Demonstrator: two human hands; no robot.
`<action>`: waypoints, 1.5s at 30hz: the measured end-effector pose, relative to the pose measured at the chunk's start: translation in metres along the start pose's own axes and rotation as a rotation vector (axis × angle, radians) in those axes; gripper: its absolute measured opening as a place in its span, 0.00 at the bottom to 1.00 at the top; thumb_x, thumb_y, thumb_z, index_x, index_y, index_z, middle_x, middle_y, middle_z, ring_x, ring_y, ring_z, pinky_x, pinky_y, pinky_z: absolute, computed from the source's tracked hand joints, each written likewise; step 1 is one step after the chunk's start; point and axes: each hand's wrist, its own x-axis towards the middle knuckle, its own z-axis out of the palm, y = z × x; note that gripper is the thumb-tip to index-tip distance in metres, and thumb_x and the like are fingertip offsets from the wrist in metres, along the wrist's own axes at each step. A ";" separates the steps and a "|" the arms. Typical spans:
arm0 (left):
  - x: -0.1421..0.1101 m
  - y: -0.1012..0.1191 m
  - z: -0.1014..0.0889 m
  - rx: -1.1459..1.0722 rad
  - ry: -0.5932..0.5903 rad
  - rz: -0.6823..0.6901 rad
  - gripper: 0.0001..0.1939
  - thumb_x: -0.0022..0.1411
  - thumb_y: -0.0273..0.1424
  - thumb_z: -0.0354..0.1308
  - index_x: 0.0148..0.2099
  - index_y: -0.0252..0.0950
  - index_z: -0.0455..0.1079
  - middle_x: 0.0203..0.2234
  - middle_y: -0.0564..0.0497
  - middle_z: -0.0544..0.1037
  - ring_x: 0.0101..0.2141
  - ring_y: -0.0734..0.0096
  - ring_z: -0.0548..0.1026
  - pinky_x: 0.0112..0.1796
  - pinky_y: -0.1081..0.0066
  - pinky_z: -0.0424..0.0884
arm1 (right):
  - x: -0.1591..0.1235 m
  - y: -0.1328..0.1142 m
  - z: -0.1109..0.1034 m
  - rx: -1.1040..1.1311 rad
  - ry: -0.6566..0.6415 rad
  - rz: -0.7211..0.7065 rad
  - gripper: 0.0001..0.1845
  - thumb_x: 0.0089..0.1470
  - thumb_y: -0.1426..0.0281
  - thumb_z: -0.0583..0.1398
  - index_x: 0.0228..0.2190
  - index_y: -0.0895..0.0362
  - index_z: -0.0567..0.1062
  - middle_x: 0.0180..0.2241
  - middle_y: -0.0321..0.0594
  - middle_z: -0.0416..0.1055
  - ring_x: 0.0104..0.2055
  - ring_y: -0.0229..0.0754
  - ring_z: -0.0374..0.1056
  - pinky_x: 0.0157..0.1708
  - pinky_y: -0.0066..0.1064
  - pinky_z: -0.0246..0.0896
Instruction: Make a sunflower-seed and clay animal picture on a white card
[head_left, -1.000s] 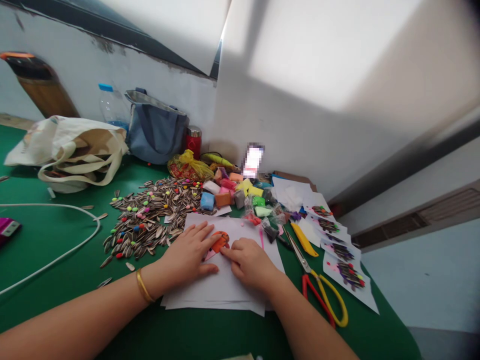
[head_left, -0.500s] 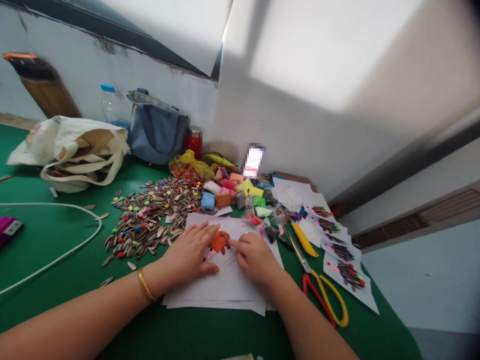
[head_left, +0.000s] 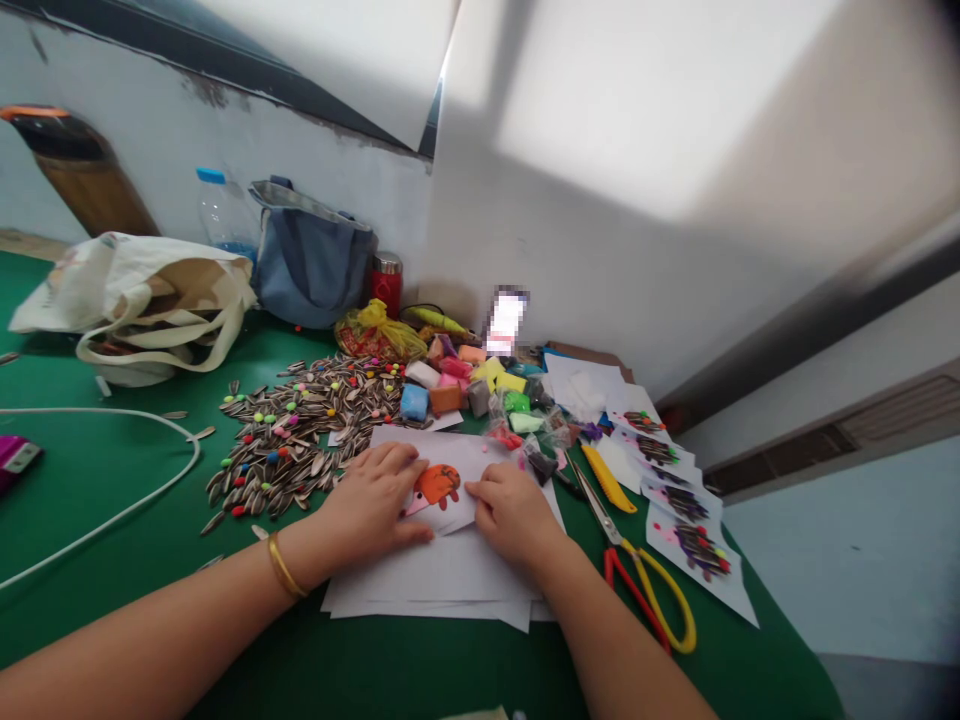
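An orange clay shape point(head_left: 438, 484) with dark marks, small brown lobes below and a pink pointed part at its left lies on a small white sheet point(head_left: 455, 515). Larger white paper sheets point(head_left: 435, 590) are stacked underneath. My left hand point(head_left: 375, 495) rests flat along the left side of the small sheet, fingers stretched and thumb apart. On the other side, my right hand point(head_left: 514, 515) is closed, its fingers curled and index tip with thumb by the sheet's right part. Whether paper is pinched there is hidden.
Sunflower seeds mixed with coloured bits point(head_left: 300, 430) are heaped at left. Clay packets point(head_left: 446, 398) lie behind the paper. A yellow cutter point(head_left: 609, 478), scissors point(head_left: 619, 540) and seed-covered cards point(head_left: 701, 550) are at right. A phone point(head_left: 506, 320) leans on the wall.
My right index finger has come off the orange clay and drawn slightly right. My left hand has slid a little left, so more of the clay shape shows.
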 end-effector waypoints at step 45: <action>0.073 -0.097 -0.029 0.043 0.190 -0.318 0.09 0.61 0.26 0.53 0.42 0.31 0.72 0.40 0.34 0.75 0.43 0.44 0.76 0.44 0.52 0.68 | 0.002 0.005 0.007 0.012 0.031 0.128 0.15 0.49 0.81 0.56 0.38 0.57 0.75 0.41 0.44 0.70 0.46 0.46 0.64 0.47 0.34 0.59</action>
